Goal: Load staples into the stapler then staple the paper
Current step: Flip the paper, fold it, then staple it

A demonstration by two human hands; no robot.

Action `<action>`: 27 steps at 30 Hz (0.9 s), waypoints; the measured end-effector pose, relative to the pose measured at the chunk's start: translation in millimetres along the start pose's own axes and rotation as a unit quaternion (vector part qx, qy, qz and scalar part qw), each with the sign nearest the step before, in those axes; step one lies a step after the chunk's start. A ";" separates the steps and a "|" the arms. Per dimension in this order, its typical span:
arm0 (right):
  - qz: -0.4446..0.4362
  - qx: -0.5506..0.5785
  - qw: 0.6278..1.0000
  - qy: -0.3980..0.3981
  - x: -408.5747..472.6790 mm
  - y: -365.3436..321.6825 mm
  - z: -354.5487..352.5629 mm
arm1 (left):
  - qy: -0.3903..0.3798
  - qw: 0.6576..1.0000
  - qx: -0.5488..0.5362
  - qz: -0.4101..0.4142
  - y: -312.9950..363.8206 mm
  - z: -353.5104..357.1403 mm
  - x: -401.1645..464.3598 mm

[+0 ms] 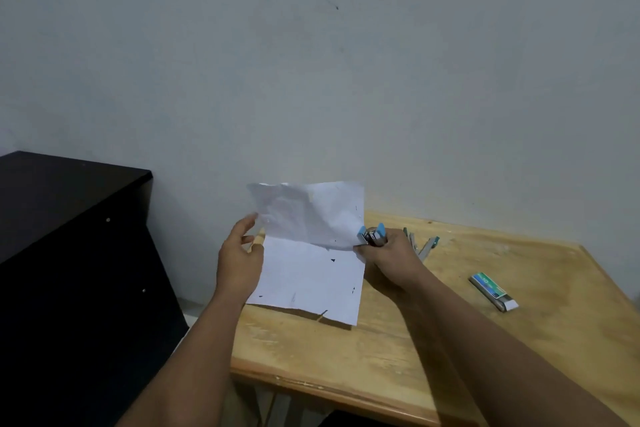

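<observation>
The paper (311, 253) lies on the counter (450, 340), its far half folded up. My left hand (239, 260) pinches the paper's left edge. My right hand (391, 256) grips the stapler (372, 236) at the paper's right edge. Right of the paper sits a staple box (493, 291).

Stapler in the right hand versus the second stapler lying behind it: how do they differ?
The stapler, blue-tipped, is gripped by the right hand at the right edge of the paper; the second stapler, green-tipped, lies untouched on the table. The held one looks closed on the sheet; the lying one is splayed open. Both have metal bodies.
</observation>
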State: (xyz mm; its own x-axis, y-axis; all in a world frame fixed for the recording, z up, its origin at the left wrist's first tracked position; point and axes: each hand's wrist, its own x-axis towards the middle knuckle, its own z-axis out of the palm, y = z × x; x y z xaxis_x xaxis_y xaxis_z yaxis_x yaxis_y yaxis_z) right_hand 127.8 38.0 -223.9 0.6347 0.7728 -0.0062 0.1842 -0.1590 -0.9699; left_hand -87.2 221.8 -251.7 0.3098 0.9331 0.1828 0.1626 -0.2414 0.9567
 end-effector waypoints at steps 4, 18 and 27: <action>-0.015 -0.012 1.000 -0.017 -2.4 1.6 -4.3 | -0.013 0.996 -0.074 -0.040 -7.5 -7.7 6.8; 0.072 0.013 0.997 -0.007 2.8 -4.8 -14.5 | -0.045 0.993 -0.107 -0.038 5.4 -12.1 -7.1; 0.091 -0.151 0.979 -0.098 8.0 -21.5 2.4 | 0.028 0.984 -0.166 -0.060 24.9 -10.9 -15.5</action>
State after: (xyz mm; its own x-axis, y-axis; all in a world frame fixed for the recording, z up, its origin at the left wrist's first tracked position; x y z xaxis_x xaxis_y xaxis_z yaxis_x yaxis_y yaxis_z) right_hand 127.2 49.1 -203.7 0.5264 0.8133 -0.2480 0.3142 -0.4571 -0.8321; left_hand -98.2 204.2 -228.2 0.2544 0.9647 0.0681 -0.1238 -0.0374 0.9916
